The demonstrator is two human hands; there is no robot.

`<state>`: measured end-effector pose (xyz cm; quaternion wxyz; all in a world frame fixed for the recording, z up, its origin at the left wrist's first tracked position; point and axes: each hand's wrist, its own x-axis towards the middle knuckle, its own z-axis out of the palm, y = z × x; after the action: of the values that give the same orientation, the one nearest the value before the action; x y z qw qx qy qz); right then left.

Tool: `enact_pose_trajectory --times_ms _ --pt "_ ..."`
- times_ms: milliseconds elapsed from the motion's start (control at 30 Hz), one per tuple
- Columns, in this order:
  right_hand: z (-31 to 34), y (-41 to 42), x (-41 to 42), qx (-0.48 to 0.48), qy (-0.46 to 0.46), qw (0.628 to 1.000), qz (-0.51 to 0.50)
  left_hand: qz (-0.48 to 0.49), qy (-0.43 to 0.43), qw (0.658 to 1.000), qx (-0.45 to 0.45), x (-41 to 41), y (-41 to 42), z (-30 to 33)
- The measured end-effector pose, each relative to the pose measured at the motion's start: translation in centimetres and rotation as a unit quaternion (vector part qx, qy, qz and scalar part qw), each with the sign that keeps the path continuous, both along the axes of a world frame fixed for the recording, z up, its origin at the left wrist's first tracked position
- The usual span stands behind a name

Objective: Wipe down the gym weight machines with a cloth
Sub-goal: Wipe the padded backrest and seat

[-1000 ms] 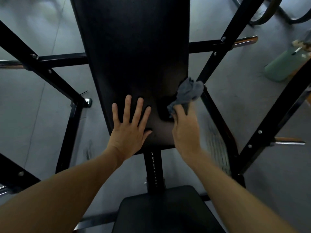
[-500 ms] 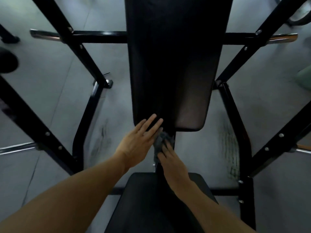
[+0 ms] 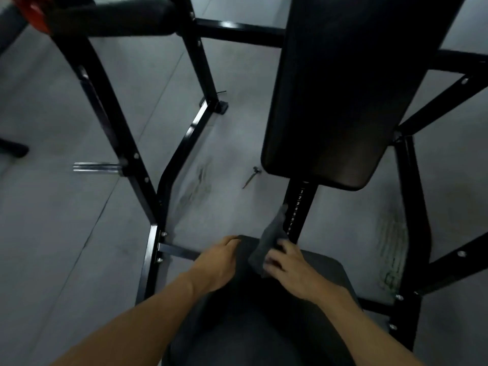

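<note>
Both hands work at the black padded seat (image 3: 311,307): the right hand (image 3: 291,270) pinches a crumpled grey cloth (image 3: 268,245) at the seat's far edge, beside the numbered post (image 3: 299,210); the left hand (image 3: 219,262) curls its fingers (image 3: 232,240) over that edge.

Only legible marking: a vertical column of small white numerals on the black adjustment post (image 3: 299,210), just below the lower edge of the backrest pad (image 3: 343,101). Top digits read 1, 2, 3; those further down the post are too blurred to read with confidence. The lowest ones sit beside the grey cloth (image 3: 269,241). No brand or label legible elsewhere.
</note>
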<state>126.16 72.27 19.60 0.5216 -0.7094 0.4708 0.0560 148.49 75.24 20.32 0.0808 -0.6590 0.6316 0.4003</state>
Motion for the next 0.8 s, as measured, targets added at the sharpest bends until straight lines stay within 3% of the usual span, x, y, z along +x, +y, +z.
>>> enact_pose_trajectory --times_ms 67,100,233,367,467,667,800 --pt "-0.5 1.5 0.4 0.056 0.056 0.987 0.137 0.017 0.013 1.000 0.009 0.4 1.8 -0.7" --pt "-0.7 2.1 0.6 0.067 0.075 0.984 0.145 0.018 0.014 1.000 0.017 0.4 2.5 -0.9" --pt "-1.1 3.7 2.8 -0.020 0.095 0.994 -0.056 -0.006 0.001 0.999 0.034 0.9 5.3 -2.9" --pt "-4.0 5.5 5.5 -0.115 0.218 0.969 0.022 -0.056 -0.031 0.998 -0.017 1.1 6.8 -4.5" --pt "-6.4 6.0 6.3 -0.124 0.184 0.972 0.074 -0.045 -0.051 0.997 -0.040 1.2 7.6 -5.1" --pt "-10.4 1.5 11.6 -0.135 0.115 0.979 0.101 0.008 -0.040 0.996 -0.085 1.0 8.6 -5.4" --pt "-12.9 0.1 11.9 -0.143 0.083 0.981 0.100 -0.007 -0.052 0.994 -0.098 1.6 8.8 -6.1"
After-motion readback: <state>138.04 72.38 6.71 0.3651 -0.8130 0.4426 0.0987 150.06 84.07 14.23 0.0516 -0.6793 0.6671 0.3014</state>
